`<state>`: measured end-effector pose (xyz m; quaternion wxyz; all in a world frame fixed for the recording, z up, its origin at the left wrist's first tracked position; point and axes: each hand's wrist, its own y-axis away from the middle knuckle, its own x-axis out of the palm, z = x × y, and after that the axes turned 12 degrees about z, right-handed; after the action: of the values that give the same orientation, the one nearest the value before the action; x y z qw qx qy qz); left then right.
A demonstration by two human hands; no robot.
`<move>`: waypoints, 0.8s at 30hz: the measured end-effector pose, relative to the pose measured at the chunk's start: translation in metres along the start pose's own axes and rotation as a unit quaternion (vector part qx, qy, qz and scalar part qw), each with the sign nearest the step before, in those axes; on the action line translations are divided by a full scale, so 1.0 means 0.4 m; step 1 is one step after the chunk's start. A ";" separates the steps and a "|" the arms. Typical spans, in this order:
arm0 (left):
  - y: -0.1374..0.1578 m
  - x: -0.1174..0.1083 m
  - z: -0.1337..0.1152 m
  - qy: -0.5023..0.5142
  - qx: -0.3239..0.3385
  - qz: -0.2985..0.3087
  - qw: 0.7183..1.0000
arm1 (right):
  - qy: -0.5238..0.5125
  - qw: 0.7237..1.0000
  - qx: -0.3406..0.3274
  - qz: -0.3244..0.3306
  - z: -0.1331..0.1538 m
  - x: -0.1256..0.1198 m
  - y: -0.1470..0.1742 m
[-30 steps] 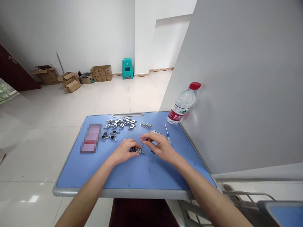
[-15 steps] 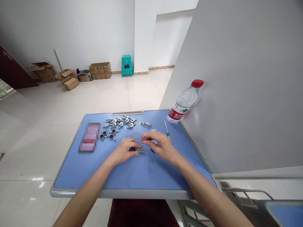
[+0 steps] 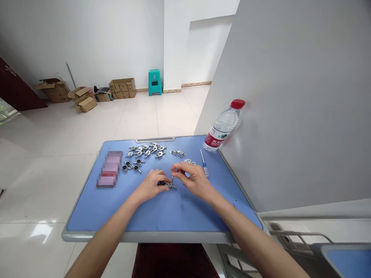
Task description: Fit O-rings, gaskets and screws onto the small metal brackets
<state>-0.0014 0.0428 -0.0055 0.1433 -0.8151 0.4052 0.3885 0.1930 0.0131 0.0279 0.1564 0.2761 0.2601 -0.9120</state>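
Observation:
My left hand [image 3: 153, 184] rests on the blue table with thumb and fingers closed on a small silver metal part [image 3: 168, 185], which has a short rod pointing right. My right hand [image 3: 193, 178] pinches the clear handle of a small screwdriver [image 3: 173, 178] upright. Its thin shaft points down to the metal part; the exact contact is too small to tell. Beyond my right hand lie flat metal plates [image 3: 189, 161], partly covered by it. A second screwdriver [image 3: 204, 164], with a blue and clear handle, lies to the right.
Several U-shaped metal pieces [image 3: 147, 150] lie at the back, with round black-centred parts [image 3: 136, 166] before them. Small silver pieces [image 3: 177, 153] sit right of these. A pixelated pink object [image 3: 110, 170] lies left. A water bottle [image 3: 222, 129] stands back right beside the grey partition [image 3: 290, 116].
The view has shifted slightly. My right hand has moved a little left and its grip on the screwdriver handle has turned slightly. My left hand keeps its hold on the metal part.

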 end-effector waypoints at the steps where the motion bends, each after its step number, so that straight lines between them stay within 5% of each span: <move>1: 0.000 0.000 0.000 0.000 0.000 0.000 1.000 | 0.003 1.000 -0.002 0.000 0.002 0.001 0.000; 11: 0.000 -0.008 0.002 0.002 0.006 0.015 1.000 | -0.032 0.998 -0.011 -0.043 -0.011 0.017 0.008; 24: -0.003 -0.006 -0.004 0.005 0.004 0.014 1.000 | 0.010 0.999 -0.048 0.018 0.004 0.020 0.009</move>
<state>-0.0005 0.0439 -0.0027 0.1391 -0.8110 0.4185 0.3845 0.1875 0.0082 0.0231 0.1836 0.2822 0.3002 -0.8925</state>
